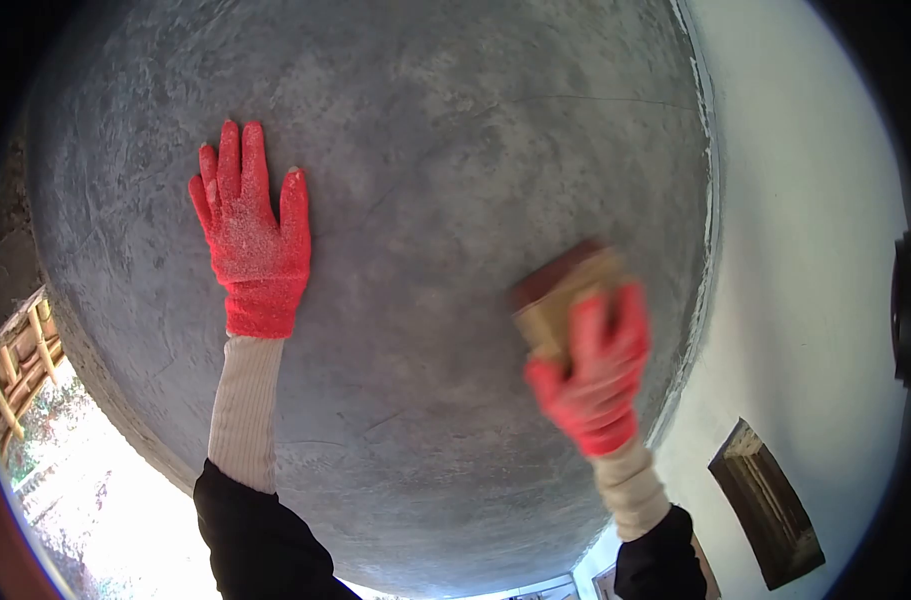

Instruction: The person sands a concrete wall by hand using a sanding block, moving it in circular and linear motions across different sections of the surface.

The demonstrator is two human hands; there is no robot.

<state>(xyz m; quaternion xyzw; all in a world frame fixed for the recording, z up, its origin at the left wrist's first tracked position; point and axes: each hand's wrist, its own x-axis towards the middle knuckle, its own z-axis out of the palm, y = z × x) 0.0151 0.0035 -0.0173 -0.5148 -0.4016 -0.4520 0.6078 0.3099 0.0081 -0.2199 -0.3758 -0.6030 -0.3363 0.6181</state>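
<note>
Spread flat against a grey plastered surface [405,300], my left hand [250,235] wears a red glove dusted with pale powder, its fingers apart and holding nothing. My right hand [600,375], in a red glove blurred by motion, grips a tan block [550,318] with a dark reddish-brown face [565,272]. The block lies against the grey surface, right of the middle of the view. Thin cracks and darker patches mark the surface.
A white wall [795,230] meets the grey surface along a rough edge at the right. It has a dark rectangular opening [770,505] low down. Bamboo-like poles [20,365] and a bright outdoor area [105,500] show at the lower left.
</note>
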